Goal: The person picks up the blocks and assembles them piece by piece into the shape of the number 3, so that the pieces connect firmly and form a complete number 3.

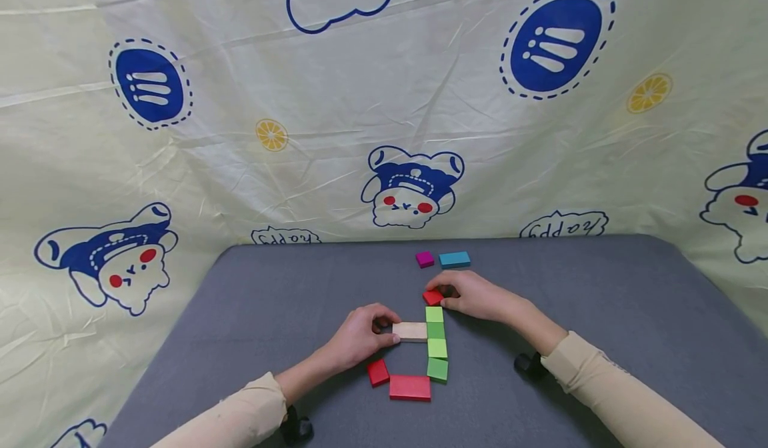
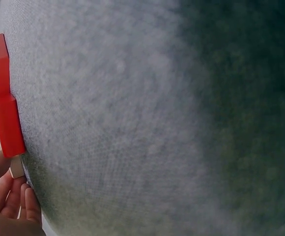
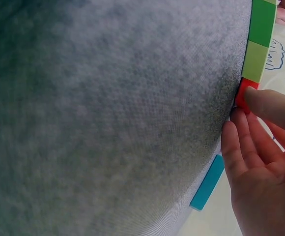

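Observation:
A column of light and darker green blocks (image 1: 435, 331) runs up the middle of the table in the head view. At its far end my right hand (image 1: 474, 295) pinches a small red block (image 3: 245, 94) between thumb and fingers; the block meets the last light green one. My left hand (image 1: 363, 335) holds the left end of a pale wooden block (image 1: 411, 331), whose other end meets the column's left side. Nearer me lie a long red block (image 1: 411, 388) and a small red block (image 1: 378, 373), their corners close together.
Beyond my right hand lie a magenta block (image 1: 425, 259) and a blue block (image 1: 455, 259), near the far edge of the grey table (image 1: 288, 281). A printed curtain (image 1: 336, 101) hangs behind it. Each wrist carries a black strap-like device (image 1: 531, 366).

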Tool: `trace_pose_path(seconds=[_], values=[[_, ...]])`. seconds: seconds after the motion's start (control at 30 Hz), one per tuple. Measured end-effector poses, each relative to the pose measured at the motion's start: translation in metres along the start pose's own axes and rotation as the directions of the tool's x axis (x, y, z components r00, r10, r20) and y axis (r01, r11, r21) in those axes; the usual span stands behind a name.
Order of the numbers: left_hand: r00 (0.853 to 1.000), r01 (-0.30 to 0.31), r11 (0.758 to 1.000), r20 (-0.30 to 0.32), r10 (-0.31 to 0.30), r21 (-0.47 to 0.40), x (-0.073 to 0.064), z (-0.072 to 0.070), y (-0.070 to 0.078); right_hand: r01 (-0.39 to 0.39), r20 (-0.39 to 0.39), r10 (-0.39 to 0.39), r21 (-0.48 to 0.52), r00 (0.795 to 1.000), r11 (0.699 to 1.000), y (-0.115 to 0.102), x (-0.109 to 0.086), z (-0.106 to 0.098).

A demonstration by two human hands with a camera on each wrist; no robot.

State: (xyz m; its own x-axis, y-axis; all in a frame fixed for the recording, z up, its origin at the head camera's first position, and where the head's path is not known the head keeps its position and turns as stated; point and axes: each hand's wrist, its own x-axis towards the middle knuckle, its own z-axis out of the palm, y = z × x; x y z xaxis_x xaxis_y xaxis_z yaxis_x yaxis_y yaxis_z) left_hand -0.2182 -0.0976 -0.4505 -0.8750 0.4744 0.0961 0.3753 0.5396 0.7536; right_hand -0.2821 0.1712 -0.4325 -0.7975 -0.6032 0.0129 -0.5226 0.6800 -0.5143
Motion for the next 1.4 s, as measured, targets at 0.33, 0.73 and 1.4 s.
trace_pose_path(seconds=[0.33,0.73,1.4], values=[[1.0,0.007,1.0,0.007,-0.007,0.0,0.0,-0.001,0.001,0.012,0.005,-0.012,0.021,1.0,1.0,-0.001,0.0,0.0],[1.0,0.017,1.0,0.007,-0.017,-0.002,0.0,-0.001,0.0,0.008,0.002,-0.008,0.029,1.0,1.0,-0.003,0.0,-0.001],[1.0,0.014,1.0,0.01,-0.014,-0.008,0.0,0.0,0.001,-0.083,-0.112,0.097,0.126,0.989,0.989,-0.014,-0.033,-0.004]])
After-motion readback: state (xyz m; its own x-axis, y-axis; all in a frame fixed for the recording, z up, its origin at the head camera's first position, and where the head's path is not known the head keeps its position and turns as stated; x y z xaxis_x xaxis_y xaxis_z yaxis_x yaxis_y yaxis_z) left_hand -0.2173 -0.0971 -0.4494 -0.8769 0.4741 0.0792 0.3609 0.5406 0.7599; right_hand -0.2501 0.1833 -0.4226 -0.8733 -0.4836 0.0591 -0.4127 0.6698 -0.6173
